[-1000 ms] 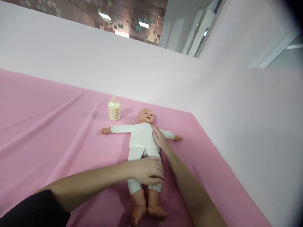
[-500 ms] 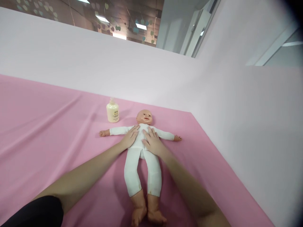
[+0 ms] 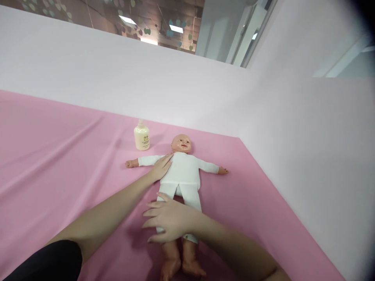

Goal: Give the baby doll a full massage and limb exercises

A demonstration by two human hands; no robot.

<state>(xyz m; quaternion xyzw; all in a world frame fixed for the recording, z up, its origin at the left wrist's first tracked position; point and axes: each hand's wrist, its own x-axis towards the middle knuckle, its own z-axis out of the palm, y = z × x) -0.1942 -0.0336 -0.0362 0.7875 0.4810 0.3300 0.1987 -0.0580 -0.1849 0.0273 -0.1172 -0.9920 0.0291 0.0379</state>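
A baby doll [image 3: 187, 171] in a white cloth suit lies on its back, arms stretched out sideways and feet toward me. My left hand [image 3: 163, 167] rests flat against the left side of its chest, fingers extended toward the shoulder. Over the doll's legs is my right hand [image 3: 170, 216], fingers spread and pointing left, with nothing in it. It hides part of both legs; whether it touches them I cannot tell. Beyond the doll's left-hand arm stands a cream pump bottle [image 3: 142, 137] with dark print, upright.
A pink sheet [image 3: 73, 156] with a few folds covers the surface under the doll. White walls [image 3: 131, 78] rise behind it and along the right. Above the back wall, a window [image 3: 164, 23] shows ceiling lights and heart-shaped decorations.
My right hand has left the doll's chest and moved down and left over its legs, turning sideways. My left hand stays on the chest. The view has shifted slightly.
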